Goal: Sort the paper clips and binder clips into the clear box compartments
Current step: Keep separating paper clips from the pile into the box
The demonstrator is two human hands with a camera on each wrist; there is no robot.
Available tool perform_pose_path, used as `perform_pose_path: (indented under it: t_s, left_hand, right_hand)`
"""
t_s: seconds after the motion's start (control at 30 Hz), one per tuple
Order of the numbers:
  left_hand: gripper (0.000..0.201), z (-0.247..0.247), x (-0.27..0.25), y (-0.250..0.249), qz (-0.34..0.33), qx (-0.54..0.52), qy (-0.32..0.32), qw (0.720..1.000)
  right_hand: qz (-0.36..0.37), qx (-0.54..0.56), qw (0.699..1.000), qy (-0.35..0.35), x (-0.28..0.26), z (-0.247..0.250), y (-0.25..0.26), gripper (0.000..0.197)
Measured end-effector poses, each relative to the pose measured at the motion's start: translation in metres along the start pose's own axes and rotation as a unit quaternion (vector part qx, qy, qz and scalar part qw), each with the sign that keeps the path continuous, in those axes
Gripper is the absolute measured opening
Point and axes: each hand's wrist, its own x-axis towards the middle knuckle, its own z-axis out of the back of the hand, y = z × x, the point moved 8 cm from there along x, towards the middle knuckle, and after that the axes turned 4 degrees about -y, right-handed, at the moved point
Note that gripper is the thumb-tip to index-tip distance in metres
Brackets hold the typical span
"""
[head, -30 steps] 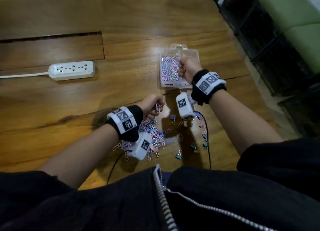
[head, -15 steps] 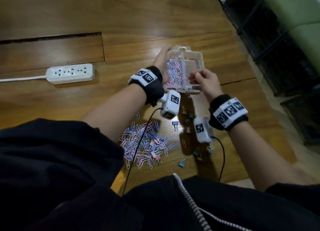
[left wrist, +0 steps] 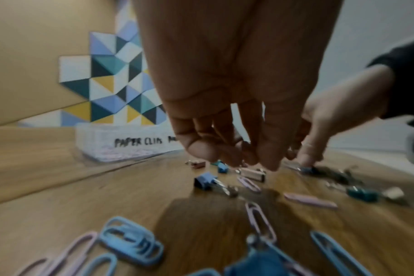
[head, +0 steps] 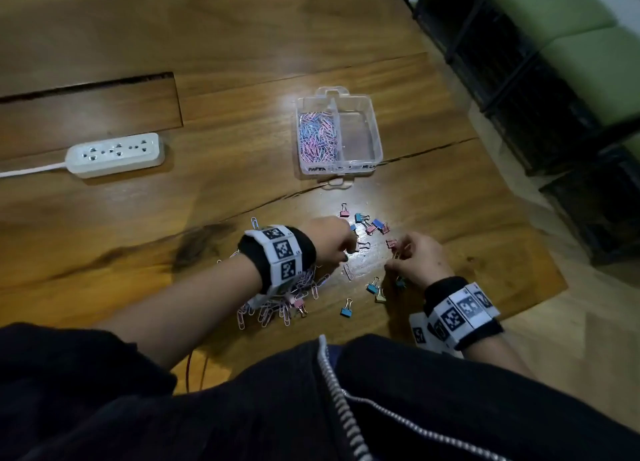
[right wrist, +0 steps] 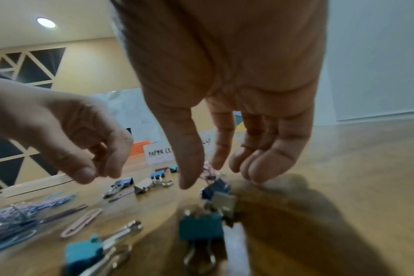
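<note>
The clear box stands on the wooden table; its left compartment holds pink and blue paper clips and its right compartment is bare. Both hands hover low over scattered binder clips. My left hand has its fingertips bunched together just above the clips; whether they pinch anything is hidden. My right hand hangs with relaxed fingers, thumb and forefinger apart on either side of a pink binder clip. A pile of paper clips lies under my left wrist.
A white power strip with its cord lies at the left. The table edge runs along the right, with dark shelving beyond. Several more binder clips lie near my body. A long crack crosses the tabletop.
Both hands have come back from the clear box to the loose clips near my body. The left hand let go of the box side; the right hand left its front rim.
</note>
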Motion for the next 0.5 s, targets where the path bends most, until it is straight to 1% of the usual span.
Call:
perform_pose_path:
  t_s: [0.1,0.17,0.2,0.33,0.4,0.43,0.47,0.5]
  left_hand:
    - [0.034,-0.008,0.0,-0.008,0.018,0.059,-0.02,0.998]
    - [0.039,-0.015,0.0,-0.011,0.029,0.071,-0.017,0.997]
    - [0.039,-0.018,0.0,-0.014,0.026,0.073,-0.018,0.997]
    - [0.023,-0.026,-0.003,-0.019,0.014,0.064,-0.027,0.998]
    - [0.02,-0.028,-0.003,-0.019,0.013,0.074,-0.03,0.997]
    - [0.019,-0.029,-0.003,-0.019,0.015,0.081,-0.027,0.996]
    - [0.021,-0.029,-0.002,-0.017,0.02,0.089,-0.022,0.996]
    - [0.023,-0.031,-0.002,-0.015,0.028,0.093,-0.017,0.995]
  right_hand:
    - [0.004,0.042,0.999,-0.015,0.0,0.002,-0.005,0.025]
    - [0.017,0.059,0.998,-0.014,0.002,0.002,-0.005,0.023]
    - [0.026,0.063,0.997,-0.02,0.003,0.004,-0.006,0.022]
    - [0.046,0.104,0.99,-0.085,0.008,0.019,-0.02,0.018]
    - [0.051,0.121,0.985,-0.115,0.006,0.027,-0.025,0.019]
    - [0.056,0.104,0.985,-0.128,0.004,0.029,-0.027,0.016]
    - [0.063,0.061,0.986,-0.138,0.001,0.03,-0.025,0.014]
    - [0.073,-0.005,0.987,-0.142,-0.003,0.028,-0.022,0.015]
